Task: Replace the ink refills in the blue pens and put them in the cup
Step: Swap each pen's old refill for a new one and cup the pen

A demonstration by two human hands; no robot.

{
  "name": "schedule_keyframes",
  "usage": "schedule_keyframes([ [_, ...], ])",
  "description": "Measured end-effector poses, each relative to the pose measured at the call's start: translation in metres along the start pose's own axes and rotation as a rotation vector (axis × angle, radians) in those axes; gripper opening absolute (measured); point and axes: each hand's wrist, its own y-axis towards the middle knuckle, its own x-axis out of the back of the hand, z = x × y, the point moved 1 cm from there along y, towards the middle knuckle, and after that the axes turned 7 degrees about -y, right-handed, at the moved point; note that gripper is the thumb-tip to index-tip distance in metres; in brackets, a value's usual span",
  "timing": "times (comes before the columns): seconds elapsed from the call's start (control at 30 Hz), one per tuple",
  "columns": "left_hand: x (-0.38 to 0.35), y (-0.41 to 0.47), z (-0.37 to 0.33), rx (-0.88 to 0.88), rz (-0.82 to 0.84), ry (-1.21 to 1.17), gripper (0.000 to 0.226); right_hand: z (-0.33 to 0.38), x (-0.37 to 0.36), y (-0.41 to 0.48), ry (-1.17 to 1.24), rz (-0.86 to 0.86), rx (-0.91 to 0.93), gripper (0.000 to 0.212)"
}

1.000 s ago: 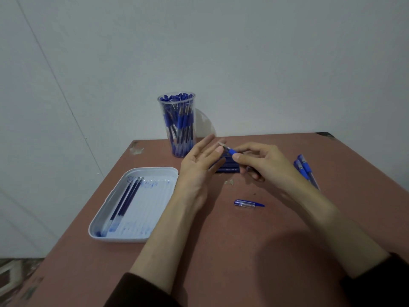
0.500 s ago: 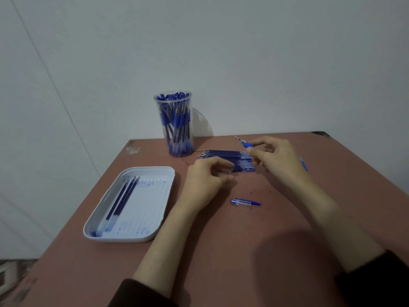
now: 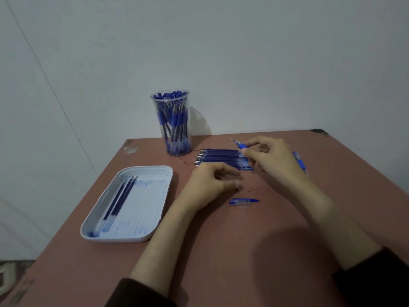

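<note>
- Two hands are busy over the table (image 3: 243, 251); our right hand (image 3: 273, 159) pinches an uncapped pen (image 3: 240, 146) by its blue grip, with the metal tip pointing up and to the left, lifted just above the right end of the row of fresh refills (image 3: 221, 157).
- Our left hand (image 3: 208, 185) rests on the table at the near side of that row, fingers curled under; whether they pinch a refill or nothing at all we cannot tell, since the knuckles hide it.
- One cap (image 3: 243, 202) lies alone on the table, just on our side of the left thumb; a spare blue pen (image 3: 299, 162) lies beyond the right hand, partly hidden by it.
- The cup (image 3: 173, 129) stands at the table's far edge, left of the refills and crowded with blue pens; the white tray (image 3: 124, 239) sits further left, with a few spent refills (image 3: 120, 199) along its left side.
- We judge the refill step to be in hand on this one pen; a tip shows at the nose, but whether a new refill is fully seated we cannot say.
- If the pen needs one, the next move calls for drawing a single refill from the row without scattering its neighbours; then comes the cap, pressed on straight, and the pen threaded down into the packed cup.
</note>
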Motion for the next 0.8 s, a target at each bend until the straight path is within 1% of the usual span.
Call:
schedule_keyframes([
  [0.07, 0.002, 0.001, -0.002, -0.004, -0.136, -0.166, 0.011, 0.001, -0.001, -0.001, 0.010, 0.037, 0.027, 0.006],
  [0.1, 0.002, 0.001, -0.004, -0.009, -0.175, -0.253, 0.011, 0.002, -0.002, -0.002, 0.010, 0.062, 0.051, 0.006],
  [0.23, 0.005, 0.001, -0.008, 0.020, -0.256, -0.542, 0.017, 0.005, -0.008, -0.004, -0.051, 0.095, 0.160, 0.011],
  [0.4, 0.007, 0.002, -0.007, 0.039, -0.316, -0.626, 0.009, 0.004, -0.007, -0.004, -0.136, 0.062, 0.215, 0.015],
  [0.57, 0.012, 0.003, -0.010, 0.082, -0.401, -0.848, 0.004, 0.001, 0.001, 0.000, -0.237, 0.021, 0.201, 0.019],
  [0.63, 0.015, 0.002, -0.011, 0.066, -0.438, -0.927, 0.003, 0.000, 0.003, 0.000, -0.267, 0.023, 0.189, 0.021],
  [0.8, 0.022, 0.004, -0.011, 0.008, -0.603, -1.033, 0.002, -0.005, 0.010, 0.004, -0.317, -0.036, 0.138, 0.023],
])
